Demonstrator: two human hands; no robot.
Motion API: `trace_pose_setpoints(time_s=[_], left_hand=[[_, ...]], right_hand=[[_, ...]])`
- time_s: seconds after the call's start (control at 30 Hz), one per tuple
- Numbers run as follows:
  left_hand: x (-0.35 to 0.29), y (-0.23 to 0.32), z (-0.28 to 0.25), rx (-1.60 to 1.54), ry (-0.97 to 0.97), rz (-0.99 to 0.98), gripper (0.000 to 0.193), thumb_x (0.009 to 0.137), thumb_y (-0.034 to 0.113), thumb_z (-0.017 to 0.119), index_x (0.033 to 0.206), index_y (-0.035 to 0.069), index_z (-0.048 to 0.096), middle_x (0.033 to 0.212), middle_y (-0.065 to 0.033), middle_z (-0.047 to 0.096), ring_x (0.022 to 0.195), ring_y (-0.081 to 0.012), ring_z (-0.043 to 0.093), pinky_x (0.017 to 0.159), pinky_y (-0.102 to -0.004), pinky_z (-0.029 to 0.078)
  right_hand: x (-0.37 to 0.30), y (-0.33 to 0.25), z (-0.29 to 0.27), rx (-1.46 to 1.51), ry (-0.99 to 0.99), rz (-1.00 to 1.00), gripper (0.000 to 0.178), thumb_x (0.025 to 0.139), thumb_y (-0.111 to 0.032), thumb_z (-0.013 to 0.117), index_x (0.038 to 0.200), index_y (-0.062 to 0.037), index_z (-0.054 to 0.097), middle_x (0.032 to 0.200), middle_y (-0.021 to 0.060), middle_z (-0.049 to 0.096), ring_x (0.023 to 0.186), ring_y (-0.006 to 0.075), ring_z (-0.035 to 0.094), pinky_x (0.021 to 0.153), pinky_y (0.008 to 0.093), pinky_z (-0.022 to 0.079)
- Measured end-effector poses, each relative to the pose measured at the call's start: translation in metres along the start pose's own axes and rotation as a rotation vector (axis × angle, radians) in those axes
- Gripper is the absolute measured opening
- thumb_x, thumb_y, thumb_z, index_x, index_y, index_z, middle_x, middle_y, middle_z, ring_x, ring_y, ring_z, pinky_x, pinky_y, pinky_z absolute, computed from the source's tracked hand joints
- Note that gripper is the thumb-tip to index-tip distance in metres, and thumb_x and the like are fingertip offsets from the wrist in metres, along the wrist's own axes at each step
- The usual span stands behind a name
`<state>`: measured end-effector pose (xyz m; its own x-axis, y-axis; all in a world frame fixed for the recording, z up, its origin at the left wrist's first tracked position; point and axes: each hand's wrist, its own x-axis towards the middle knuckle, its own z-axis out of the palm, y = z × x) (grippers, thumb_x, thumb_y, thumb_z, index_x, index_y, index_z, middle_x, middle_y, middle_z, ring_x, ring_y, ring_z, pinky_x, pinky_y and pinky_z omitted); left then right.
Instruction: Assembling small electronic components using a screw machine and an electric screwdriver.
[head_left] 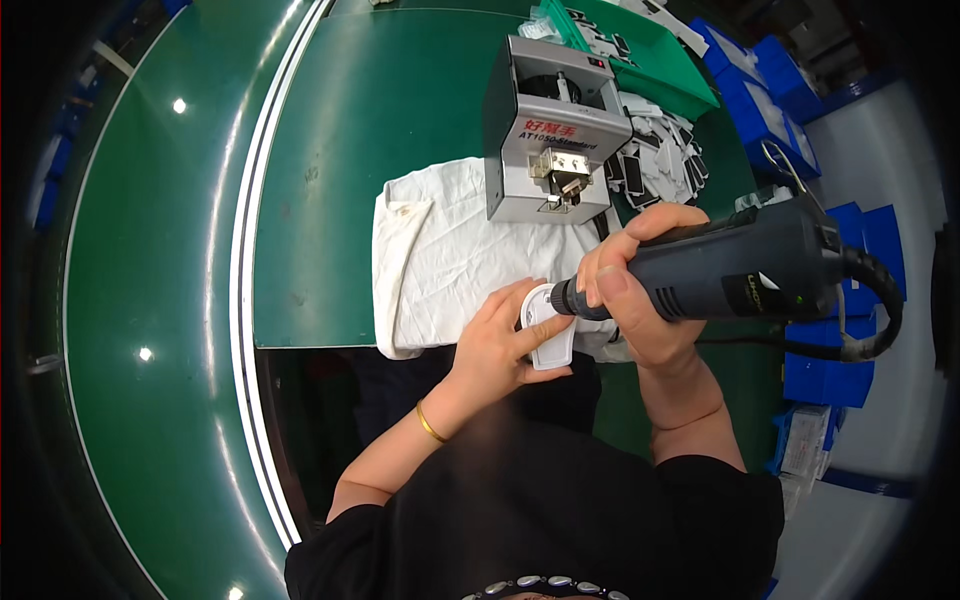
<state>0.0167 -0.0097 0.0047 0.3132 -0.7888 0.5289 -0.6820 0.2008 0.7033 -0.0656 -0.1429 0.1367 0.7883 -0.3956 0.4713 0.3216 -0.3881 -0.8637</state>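
Note:
My right hand [640,290] is wrapped round a dark electric screwdriver [740,265], held nearly level with its cable at the right end. The driver's tip meets a small white plastic housing [552,352], rounded at the top and narrower below. My left hand [495,340] grips that housing at the near edge of a white cloth [455,260], fingers behind it and thumb across its front. Whether a screw sits under the tip is hidden. Just beyond my hands stands a grey screw feeder [545,185] with a metal pick-up point on its front.
A heap of white and black plastic parts [658,155] lies right of the feeder. Behind it is a green bin [665,75] with more parts. Blue bins [765,110] line the right side. A metal hook [785,165] hangs over the driver. The green table [330,190] extends left to a white rail.

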Motion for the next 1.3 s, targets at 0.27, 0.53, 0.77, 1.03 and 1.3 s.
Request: trace_pose_setpoints(time_s=[0.27, 0.53, 0.77, 1.03, 1.3], left_hand=[[-0.005, 0.006, 0.000, 0.027, 0.002, 0.057, 0.061, 0.064, 0.034, 0.087, 0.120, 0.019, 0.067, 0.131, -0.0191, 0.054, 0.116, -0.0403, 0.054, 0.095, -0.0451, 0.048], [-0.015, 0.015, -0.001, 0.037, -0.017, 0.082, 0.063, 0.067, 0.033, 0.087, 0.125, 0.021, 0.066, 0.130, -0.0159, 0.055, 0.115, -0.0378, 0.054, 0.095, -0.0426, 0.048], [-0.014, 0.014, 0.002, 0.067, -0.021, 0.040, 0.063, 0.067, 0.033, 0.088, 0.125, 0.023, 0.066, 0.133, -0.0150, 0.054, 0.115, -0.0367, 0.054, 0.096, -0.0421, 0.048], [-0.013, 0.007, 0.004, 0.078, -0.015, 0.068, 0.063, 0.067, 0.033, 0.087, 0.126, 0.024, 0.066, 0.131, -0.0153, 0.056, 0.115, -0.0364, 0.055, 0.097, -0.0423, 0.047], [-0.016, 0.009, 0.006, 0.100, -0.011, 0.043, 0.064, 0.067, 0.034, 0.087, 0.127, 0.024, 0.066, 0.130, -0.0153, 0.056, 0.116, -0.0360, 0.054, 0.097, -0.0415, 0.047]], right_hand=[[-0.009, -0.001, 0.006, 0.035, 0.164, 0.099, 0.038, 0.086, 0.003, 0.065, 0.116, -0.0009, 0.042, 0.079, 0.0082, 0.058, 0.065, 0.0144, 0.059, 0.065, 0.0329, 0.053], [-0.019, 0.003, 0.008, 0.142, 0.129, 0.083, 0.042, 0.081, 0.007, 0.069, 0.116, -0.0008, 0.048, 0.077, 0.0056, 0.060, 0.064, 0.0126, 0.061, 0.061, 0.0272, 0.051], [-0.013, -0.005, 0.008, 0.128, 0.154, 0.085, 0.039, 0.080, 0.006, 0.071, 0.112, -0.0019, 0.052, 0.079, 0.0018, 0.062, 0.067, 0.0091, 0.060, 0.063, 0.0258, 0.051], [-0.011, 0.003, 0.007, 0.157, 0.172, 0.040, 0.040, 0.081, 0.005, 0.070, 0.114, -0.0021, 0.051, 0.078, 0.0021, 0.062, 0.068, 0.0094, 0.061, 0.063, 0.0255, 0.051], [-0.013, 0.000, -0.045, 0.369, 0.473, -0.088, 0.040, 0.085, -0.001, 0.060, 0.122, 0.0002, 0.043, 0.069, 0.0077, 0.059, 0.058, 0.0175, 0.059, 0.062, 0.0353, 0.053]])
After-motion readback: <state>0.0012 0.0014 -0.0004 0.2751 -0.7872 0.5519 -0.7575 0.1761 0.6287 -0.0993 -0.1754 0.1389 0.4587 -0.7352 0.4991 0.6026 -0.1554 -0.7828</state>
